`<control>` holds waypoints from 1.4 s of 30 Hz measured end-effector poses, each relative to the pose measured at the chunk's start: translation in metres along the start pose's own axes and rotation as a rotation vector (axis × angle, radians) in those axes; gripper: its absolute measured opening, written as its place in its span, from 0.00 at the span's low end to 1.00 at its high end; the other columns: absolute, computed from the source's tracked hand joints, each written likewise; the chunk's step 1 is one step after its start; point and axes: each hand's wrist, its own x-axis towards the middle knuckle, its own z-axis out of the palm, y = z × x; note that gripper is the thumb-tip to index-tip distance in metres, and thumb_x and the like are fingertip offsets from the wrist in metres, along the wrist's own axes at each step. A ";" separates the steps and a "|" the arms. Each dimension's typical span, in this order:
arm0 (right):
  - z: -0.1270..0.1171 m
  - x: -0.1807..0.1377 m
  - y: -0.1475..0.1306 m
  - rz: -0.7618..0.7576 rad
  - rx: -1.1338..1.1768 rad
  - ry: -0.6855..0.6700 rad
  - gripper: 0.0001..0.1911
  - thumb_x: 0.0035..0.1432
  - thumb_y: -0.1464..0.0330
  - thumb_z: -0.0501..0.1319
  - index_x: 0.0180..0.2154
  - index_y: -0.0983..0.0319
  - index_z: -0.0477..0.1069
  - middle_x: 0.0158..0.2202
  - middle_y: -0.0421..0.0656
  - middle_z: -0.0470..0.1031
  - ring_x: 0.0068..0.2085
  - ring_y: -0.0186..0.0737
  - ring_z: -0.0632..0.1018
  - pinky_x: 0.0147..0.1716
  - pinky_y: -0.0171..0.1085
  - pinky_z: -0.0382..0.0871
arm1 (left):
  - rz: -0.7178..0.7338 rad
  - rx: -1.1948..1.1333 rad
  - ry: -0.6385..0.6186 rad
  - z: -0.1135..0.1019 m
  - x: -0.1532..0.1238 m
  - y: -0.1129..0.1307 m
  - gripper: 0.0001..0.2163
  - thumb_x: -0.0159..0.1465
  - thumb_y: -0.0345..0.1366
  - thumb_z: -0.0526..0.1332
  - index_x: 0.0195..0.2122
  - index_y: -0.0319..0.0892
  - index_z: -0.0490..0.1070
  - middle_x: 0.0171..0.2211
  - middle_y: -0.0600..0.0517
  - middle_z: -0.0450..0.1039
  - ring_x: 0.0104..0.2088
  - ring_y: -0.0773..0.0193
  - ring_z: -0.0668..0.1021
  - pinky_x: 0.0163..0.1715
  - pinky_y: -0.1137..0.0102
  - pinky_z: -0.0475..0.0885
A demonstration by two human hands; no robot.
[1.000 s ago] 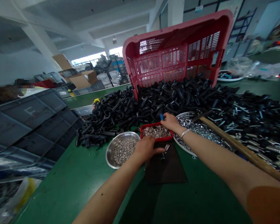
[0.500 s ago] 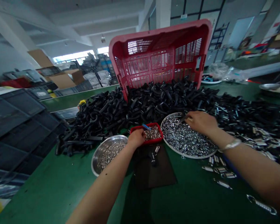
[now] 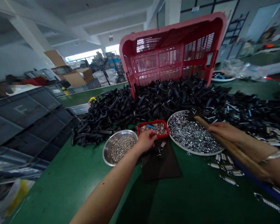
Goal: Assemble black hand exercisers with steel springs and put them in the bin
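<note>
My left hand (image 3: 147,140) is at the front edge of a small red tray (image 3: 165,135) of small metal pins, with a blue piece among them. Its fingertips are pinched together; whatever is between them is too small to make out. Below, on a dark mat (image 3: 162,168), lie a small spring (image 3: 162,145) and a black part (image 3: 159,153). My right hand (image 3: 224,130) is closed around the wooden handle of a hammer (image 3: 203,122), above the right side of a white round tray (image 3: 196,151) of shiny small metal pieces. The hammer's dark head is indistinct.
A steel bowl (image 3: 106,155) of small rings stands left of the mat. Behind lies a heap of black curved parts (image 3: 158,96), with a tipped red crate (image 3: 172,28) over it. Loose springs (image 3: 228,180) lie at right. Grey crates (image 3: 32,115) are stacked at left.
My left hand has drawn back from inside the red tray toward the mat. My right hand has moved right and toward me, and the hammer's wooden handle now shows. The view has shifted slightly left.
</note>
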 end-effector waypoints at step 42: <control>0.060 -0.132 0.006 -0.306 0.434 0.150 0.24 0.47 0.60 0.62 0.47 0.59 0.63 0.38 0.46 0.75 0.33 0.42 0.78 0.30 0.36 0.75 | -0.056 0.593 0.055 0.018 -0.015 0.006 0.07 0.60 0.37 0.54 0.33 0.41 0.70 0.32 0.50 0.74 0.34 0.62 0.75 0.35 0.70 0.66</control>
